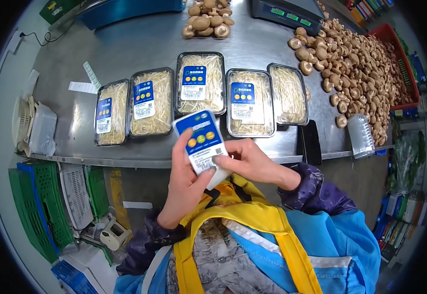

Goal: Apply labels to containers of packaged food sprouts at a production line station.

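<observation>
"How is the left hand (180, 185) held?"

"Bare and upright near the centre, gripping: index finger (179, 149) pointing up, left thumb (205, 180) slanting up and to the right."

"And the right hand (253, 161)?"

"Also bare and gripping, it comes in sideways. The right thumb (230, 164) points left, its tip near the left thumb's; the other fingers are partly hidden."

"The arms?"

"The left forearm (147, 245) rises from the lower edge. The right forearm (314, 188) slants in from the lower right. Purple sleeves cover both, ending at the wrists."
</observation>
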### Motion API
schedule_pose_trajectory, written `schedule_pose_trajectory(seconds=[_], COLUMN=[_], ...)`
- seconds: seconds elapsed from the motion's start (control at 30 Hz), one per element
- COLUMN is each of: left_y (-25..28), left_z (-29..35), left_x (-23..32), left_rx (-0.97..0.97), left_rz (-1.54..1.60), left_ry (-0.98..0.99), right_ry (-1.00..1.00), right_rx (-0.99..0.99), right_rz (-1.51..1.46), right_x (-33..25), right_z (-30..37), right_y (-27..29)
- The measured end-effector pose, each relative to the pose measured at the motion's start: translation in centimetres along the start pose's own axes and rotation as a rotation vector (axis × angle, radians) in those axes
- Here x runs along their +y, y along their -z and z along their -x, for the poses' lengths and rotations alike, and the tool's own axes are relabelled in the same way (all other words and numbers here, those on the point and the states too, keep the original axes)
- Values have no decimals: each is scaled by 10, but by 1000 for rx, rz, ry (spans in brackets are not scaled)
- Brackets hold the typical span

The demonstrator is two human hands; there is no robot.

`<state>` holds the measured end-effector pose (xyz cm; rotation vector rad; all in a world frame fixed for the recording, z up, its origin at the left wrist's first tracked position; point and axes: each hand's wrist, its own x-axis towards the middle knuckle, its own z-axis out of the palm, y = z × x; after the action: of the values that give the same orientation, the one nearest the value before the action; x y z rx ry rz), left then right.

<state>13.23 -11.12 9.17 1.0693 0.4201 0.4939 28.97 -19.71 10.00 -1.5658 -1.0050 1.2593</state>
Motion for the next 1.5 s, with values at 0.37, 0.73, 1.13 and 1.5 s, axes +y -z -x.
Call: schedule_pose_trajectory(seconds=[0.37,0.73,1.13,1.5], left_y=[-1,-10,60,-17], left_z=[-1,3,46,-2], left_x=[-8,-1,17,-6], left_rx=[102,73,-408,-181], left_rz=[-195,-861,-1035,428], left_ry=[-20,-273,297,510], right_ry=[579,737,630,688], right_rx=[559,427,733,506], right_rz=[728,912,852,738], right_x=[-7,-2,-21,8], right_z=[5,6,26,25], right_y=[2,11,53,14])
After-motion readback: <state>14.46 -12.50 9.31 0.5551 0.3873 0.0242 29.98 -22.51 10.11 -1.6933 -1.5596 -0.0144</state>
